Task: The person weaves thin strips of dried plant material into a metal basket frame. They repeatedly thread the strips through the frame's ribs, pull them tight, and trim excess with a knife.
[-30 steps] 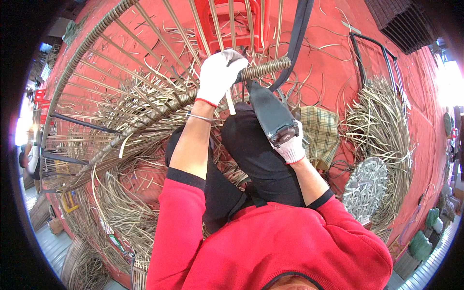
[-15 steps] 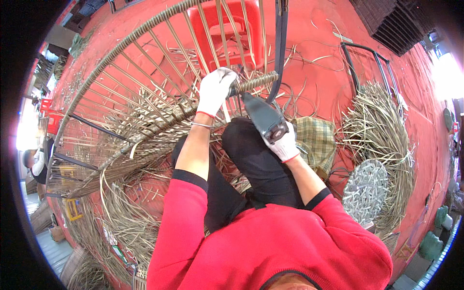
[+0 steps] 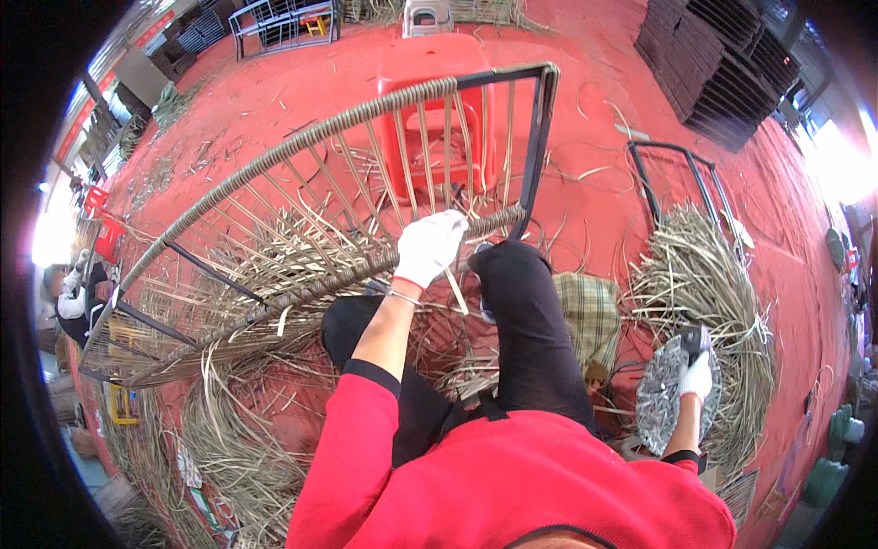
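Note:
A curved dark metal frame (image 3: 535, 137) reaches from the upper middle to the left, with rattan strips wound round its rails and strung between them. My left hand (image 3: 433, 247), in a white glove, closes on the wrapped lower rail (image 3: 498, 220) near its right end. A loose pale strip (image 3: 457, 291) hangs just below these fingers. At the far right, my gloved right hand (image 3: 697, 377) grips a dark staple gun (image 3: 695, 342) over a round silver-grey woven seat (image 3: 660, 393). The gun's nose and the right fingertips are too small to make out.
Behind the frame stands a red plastic stool (image 3: 434, 59). Bundled rattan strips (image 3: 700, 265) lie at the right, beside another dark metal frame (image 3: 672, 151). A plaid cloth (image 3: 585, 311) is next to my knee (image 3: 521, 274). More loose strips (image 3: 247, 439) cover the left floor.
My right hand has carried the staple gun from the wrapped rail to the round seat at the far right. My left hand stays on the rail; the view has shifted, showing more of the frame's top.

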{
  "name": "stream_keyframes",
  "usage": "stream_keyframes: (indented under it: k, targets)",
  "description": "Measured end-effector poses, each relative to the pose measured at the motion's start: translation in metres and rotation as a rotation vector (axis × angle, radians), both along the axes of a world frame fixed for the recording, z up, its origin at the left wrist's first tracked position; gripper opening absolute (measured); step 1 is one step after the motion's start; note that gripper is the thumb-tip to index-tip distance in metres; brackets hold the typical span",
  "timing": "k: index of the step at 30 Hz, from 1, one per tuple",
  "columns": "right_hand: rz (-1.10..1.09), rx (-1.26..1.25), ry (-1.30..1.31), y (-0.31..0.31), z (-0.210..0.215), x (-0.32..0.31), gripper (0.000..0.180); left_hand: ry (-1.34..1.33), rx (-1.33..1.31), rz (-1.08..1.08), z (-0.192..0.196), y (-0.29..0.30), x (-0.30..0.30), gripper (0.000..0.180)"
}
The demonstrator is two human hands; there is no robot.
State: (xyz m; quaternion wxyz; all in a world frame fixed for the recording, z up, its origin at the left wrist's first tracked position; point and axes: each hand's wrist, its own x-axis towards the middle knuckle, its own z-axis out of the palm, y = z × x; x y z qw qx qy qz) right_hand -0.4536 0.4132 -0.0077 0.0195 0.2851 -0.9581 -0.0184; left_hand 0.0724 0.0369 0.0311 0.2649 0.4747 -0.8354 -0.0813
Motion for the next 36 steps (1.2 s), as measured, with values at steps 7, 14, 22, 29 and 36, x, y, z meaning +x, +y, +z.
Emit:
stream_keyframes:
  k: [7,14,22,29,36]
  targets:
    - [-0.359,0.105,-0.052,0.075,-0.087,-0.016,0.06,0.09,0.02,-0.014,0.003,0.024,-0.006,0.022]
    - [0.626,-0.889,-0.499,-0.131,0.083,0.102,0.038,0.14,-0.187,-0.036,-0.01,0.04,-0.01,0.015]
    - [1.111,-1.186,-0.976,-0.295,0.187,0.366,0.043,0.163,-0.387,-0.09,-0.02,0.058,-0.01,0.012]
    - [1.384,-1.135,-0.119,-0.263,0.234,0.321,0.009,0.194,-0.438,-0.098,-0.022,0.053,-0.007,0.011]
    - [1.611,-0.944,-0.296,-0.354,0.308,0.331,0.015,0.303,-0.488,-0.16,-0.006,0.061,-0.009,0.012]
